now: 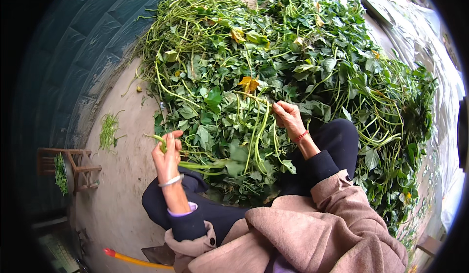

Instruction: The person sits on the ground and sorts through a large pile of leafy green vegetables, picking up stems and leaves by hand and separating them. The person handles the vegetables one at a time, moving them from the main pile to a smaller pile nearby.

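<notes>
A big heap of leafy green vines (216, 115) lies on the floor before me and around my knees. My right hand (287, 117) pinches the end of a vine stem (253, 97), from which several long pale-green leaf stalks (262, 144) hang down. Close by that stem is a yellowed leaf (249, 84). At the heap's left edge, my left hand (167, 152) is closed around a few cut green stalks (205, 166). Their ends poke out above the fingers, and leaves at the other end look blurred.
A small bunch of green stalks (109, 132) lies on the concrete floor (121, 196) to the left. Farther left, a wooden stool (82, 168) stands beside a pan of greens (60, 174). A yellow stick with a red tip (135, 260) is at lower left. White plastic sheeting (428, 89) borders the right.
</notes>
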### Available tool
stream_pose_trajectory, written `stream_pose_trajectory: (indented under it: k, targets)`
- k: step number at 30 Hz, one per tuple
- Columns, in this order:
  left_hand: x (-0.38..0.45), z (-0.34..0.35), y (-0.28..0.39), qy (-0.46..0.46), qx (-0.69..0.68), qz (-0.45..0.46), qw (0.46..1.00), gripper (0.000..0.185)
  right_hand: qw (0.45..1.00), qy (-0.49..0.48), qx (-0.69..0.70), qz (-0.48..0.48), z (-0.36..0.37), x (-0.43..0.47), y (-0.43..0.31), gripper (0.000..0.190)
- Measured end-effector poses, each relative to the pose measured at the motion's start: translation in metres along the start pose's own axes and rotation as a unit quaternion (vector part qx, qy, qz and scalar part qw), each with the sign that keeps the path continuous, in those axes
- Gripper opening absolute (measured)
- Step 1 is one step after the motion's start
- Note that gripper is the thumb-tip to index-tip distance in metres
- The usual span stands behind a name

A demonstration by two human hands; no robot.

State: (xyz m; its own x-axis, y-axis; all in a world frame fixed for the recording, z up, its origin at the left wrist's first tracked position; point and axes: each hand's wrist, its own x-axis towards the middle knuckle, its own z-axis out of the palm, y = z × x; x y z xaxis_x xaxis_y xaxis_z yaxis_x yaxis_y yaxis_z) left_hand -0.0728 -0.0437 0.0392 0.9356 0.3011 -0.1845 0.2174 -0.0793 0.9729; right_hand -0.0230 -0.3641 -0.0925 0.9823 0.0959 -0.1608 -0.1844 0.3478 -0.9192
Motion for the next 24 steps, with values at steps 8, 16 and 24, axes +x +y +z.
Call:
stream_pose_trajectory:
  k: [8, 16, 24]
  targets:
    - [0.004, 0.085, -0.083, -0.127, 0.044, 0.011, 0.991, 0.026, 0.993, -0.106, 0.006, 0.049, 0.024, -0.007, 0.003, 0.028]
    - [-0.003, 0.113, -0.068, -0.225, -0.070, -0.139, 0.962, 0.023, 0.991, -0.110, -0.039, 0.071, 0.024, -0.014, 0.003, 0.028]
    - [0.001, 0.106, -0.067, -0.255, -0.127, -0.192, 0.939, 0.022, 0.991, -0.103, -0.055, 0.067, 0.021, -0.011, 0.002, 0.026]
